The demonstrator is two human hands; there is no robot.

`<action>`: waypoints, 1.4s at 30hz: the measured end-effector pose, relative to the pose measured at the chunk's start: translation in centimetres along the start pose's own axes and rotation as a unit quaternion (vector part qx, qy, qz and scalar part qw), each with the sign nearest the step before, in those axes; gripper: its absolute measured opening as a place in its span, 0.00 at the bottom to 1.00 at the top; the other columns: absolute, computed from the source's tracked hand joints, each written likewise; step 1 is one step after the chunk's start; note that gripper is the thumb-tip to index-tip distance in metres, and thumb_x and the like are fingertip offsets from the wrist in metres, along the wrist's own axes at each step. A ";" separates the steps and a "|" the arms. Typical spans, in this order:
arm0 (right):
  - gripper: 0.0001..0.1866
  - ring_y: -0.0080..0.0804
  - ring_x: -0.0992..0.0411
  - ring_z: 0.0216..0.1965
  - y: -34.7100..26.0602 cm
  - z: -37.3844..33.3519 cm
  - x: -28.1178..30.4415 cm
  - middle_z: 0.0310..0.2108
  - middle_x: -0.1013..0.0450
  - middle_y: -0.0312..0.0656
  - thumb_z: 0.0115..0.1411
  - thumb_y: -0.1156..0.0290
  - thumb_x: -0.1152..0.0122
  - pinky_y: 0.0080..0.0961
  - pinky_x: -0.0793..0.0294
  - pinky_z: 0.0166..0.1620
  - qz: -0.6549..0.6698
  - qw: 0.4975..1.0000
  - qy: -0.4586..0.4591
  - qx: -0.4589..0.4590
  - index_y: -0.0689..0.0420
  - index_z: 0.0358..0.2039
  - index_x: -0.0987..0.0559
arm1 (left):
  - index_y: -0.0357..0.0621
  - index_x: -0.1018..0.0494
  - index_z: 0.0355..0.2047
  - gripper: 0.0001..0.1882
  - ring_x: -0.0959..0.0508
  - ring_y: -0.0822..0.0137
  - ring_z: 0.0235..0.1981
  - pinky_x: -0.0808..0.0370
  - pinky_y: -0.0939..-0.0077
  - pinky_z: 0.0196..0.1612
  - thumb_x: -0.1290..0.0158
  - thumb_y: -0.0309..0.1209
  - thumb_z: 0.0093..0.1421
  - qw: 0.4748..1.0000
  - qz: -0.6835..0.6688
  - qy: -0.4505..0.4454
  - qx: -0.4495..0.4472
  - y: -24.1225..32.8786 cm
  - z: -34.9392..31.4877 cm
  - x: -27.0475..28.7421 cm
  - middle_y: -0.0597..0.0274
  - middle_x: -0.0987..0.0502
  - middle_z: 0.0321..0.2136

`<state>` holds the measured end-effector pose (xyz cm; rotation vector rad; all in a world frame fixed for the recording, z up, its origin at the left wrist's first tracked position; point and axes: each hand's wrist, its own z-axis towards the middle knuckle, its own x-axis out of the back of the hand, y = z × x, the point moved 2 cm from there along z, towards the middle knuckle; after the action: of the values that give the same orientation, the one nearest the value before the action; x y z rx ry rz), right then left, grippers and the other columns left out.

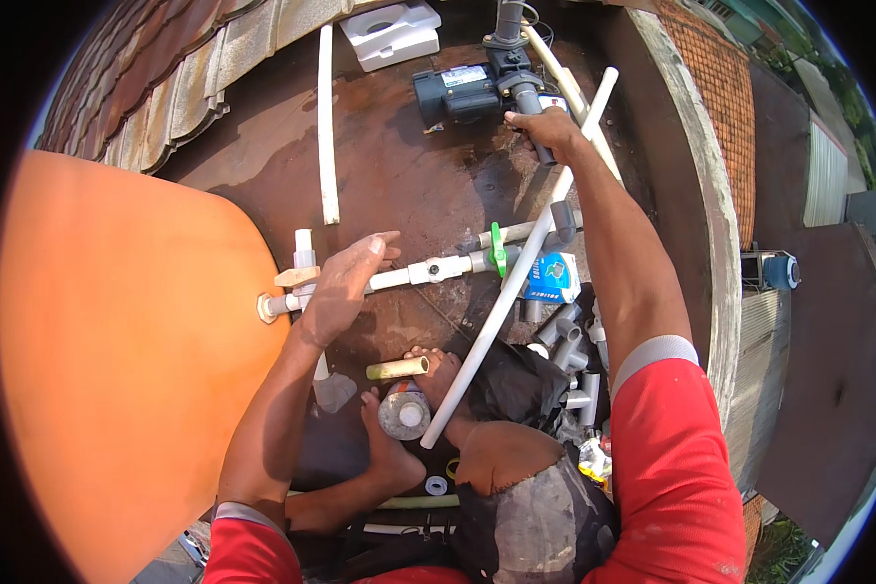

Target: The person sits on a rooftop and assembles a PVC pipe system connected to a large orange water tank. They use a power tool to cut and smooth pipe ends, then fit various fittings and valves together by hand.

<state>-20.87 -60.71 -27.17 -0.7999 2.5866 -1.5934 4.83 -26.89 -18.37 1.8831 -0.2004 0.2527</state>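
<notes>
My right hand (547,134) is wrapped round a grey pipe (528,100) that joins the outlet of a black water pump (467,97) at the back. My left hand (339,287) hovers over or rests on a white pipe (391,280), its fingers stretched out; contact is unclear. That pipe runs from the orange tank (127,341) on the left, through a white fitting (438,270), to a valve with a green handle (497,249). Close to my left hand is a tan valve handle (297,277). A long white pipe (501,302) slants across the valve's line, below my right hand.
A blue-and-white box (553,278) and several grey fittings (566,341) lie at right. Near my feet are a round container (404,413) and a short yellowish pipe (397,369). White foam (391,37) sits at the back; a low wall (711,185) runs along the right.
</notes>
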 end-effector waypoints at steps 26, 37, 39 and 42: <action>0.23 0.31 0.27 0.16 0.2 1.5 -0.2 0.21 0.25 0.41 0.65 0.58 0.20 0.33 0.29 0.19 -0.019 0.998 0.024 0.048 0.64 0.27 0.20 | 0.33 0.32 0.74 0.42 0.23 0.59 0.65 0.32 0.62 0.71 0.58 0.60 0.78 0.999 -0.020 -0.031 0.009 0.6 -3.0 -0.2 0.47 0.21 0.63; 0.31 0.31 0.19 0.30 -0.2 -3.6 2.5 0.30 0.18 0.42 0.70 0.42 0.31 0.31 0.16 0.34 -0.157 0.985 -0.048 0.057 0.64 0.44 0.17 | 0.35 0.31 0.74 0.38 0.23 0.55 0.66 0.31 0.57 0.71 0.55 0.55 0.79 0.998 -0.048 -0.019 0.025 2.5 -9.1 0.6 0.45 0.23 0.65; 0.25 0.28 0.19 0.30 1.2 -4.8 3.3 0.31 0.17 0.40 0.73 0.48 0.33 0.27 0.17 0.35 -0.260 0.959 -0.088 0.074 0.63 0.43 0.16 | 0.35 0.31 0.74 0.37 0.24 0.54 0.66 0.31 0.57 0.71 0.53 0.53 0.79 0.998 -0.057 -0.024 0.031 2.5 -10.2 0.5 0.45 0.23 0.65; 0.22 0.26 0.21 0.27 4.3 -5.7 5.3 0.30 0.17 0.39 0.75 0.54 0.34 0.24 0.20 0.31 -0.025 0.993 -0.062 0.097 0.64 0.44 0.14 | 0.33 0.31 0.73 0.39 0.22 0.53 0.64 0.30 0.56 0.70 0.54 0.55 0.78 0.997 -0.063 -0.023 0.037 3.0 -11.9 0.5 0.42 0.23 0.65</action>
<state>-28.76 -56.63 -26.61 -0.9205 2.3021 -1.7147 3.60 -16.55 -11.79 1.9688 -0.1031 0.1321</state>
